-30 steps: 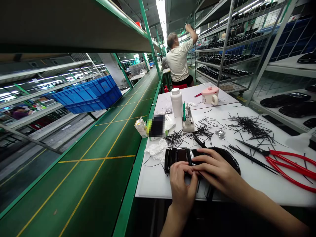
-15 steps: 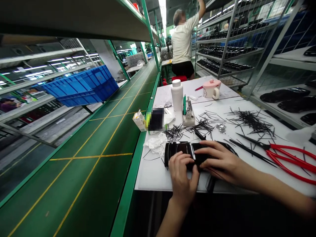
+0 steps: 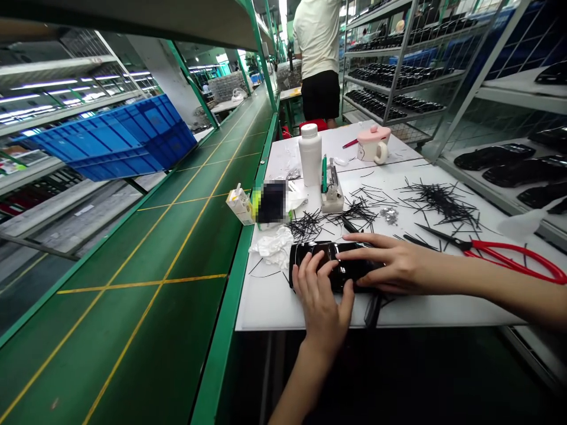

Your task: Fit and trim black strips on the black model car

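Observation:
A glossy black model car body [image 3: 341, 273] lies on the white table near its front edge. My left hand [image 3: 322, 295] rests on its left part with the fingers apart. From the right, my right hand [image 3: 390, 264] lies across the car's top, fingers spread and fingertips on the surface. A dark tool [image 3: 373, 310] sticks out below the car at the table edge. Crumpled white tissue [image 3: 274, 247] is just left of the car. Behind it are piles of thin black strips [image 3: 306, 225] and small silvery bits [image 3: 389, 215].
Red-handled scissors [image 3: 509, 251] lie right of my right hand. Farther back stand a white bottle [image 3: 310, 156], a metal holder [image 3: 332, 192] and a pink-lidded mug [image 3: 372, 144]. A green conveyor [image 3: 146, 319] runs along the left. A person [image 3: 318, 59] stands beyond the table.
The view has shifted, so the table sits higher and slightly left. My right hand has flattened over the car. The person behind has lowered the raised arm and stands more upright.

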A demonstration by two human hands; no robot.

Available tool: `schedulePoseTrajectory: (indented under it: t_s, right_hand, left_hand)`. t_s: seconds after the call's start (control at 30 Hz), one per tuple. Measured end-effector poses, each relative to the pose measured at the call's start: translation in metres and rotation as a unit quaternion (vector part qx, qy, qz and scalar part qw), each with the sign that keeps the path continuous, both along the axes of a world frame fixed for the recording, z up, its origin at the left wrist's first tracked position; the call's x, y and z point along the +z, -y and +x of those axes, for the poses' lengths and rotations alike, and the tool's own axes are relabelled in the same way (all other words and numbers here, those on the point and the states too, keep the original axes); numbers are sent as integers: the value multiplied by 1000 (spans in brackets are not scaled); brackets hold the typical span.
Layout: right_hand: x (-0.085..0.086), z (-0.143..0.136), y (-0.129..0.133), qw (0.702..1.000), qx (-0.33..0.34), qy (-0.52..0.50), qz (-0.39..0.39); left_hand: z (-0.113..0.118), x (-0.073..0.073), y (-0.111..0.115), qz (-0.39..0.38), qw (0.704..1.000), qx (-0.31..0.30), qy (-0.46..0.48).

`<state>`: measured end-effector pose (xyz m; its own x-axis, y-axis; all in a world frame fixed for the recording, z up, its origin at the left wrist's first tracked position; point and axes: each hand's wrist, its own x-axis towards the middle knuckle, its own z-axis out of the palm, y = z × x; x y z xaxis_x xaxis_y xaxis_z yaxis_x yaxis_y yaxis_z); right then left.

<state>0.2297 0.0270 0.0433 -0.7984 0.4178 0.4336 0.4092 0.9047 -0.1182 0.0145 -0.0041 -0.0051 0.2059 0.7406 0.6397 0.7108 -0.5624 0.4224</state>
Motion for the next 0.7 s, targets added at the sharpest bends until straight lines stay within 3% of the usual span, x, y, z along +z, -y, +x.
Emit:
schedulePoseTrajectory:
  t_s: [0.2,0.4,0.7]
  right_hand:
    - [13,2,0,997,18,75,14]
    - [6,-1,2,995,-38,90,-35]
    - [3,-13,0,995,-44,94,-11]
  left_hand:
    - [0,-2,0,11,1000,-1,-9]
    - [1,-2,-1,15,1000,0,17]
    - [2,-2,-1,31,999,5,18]
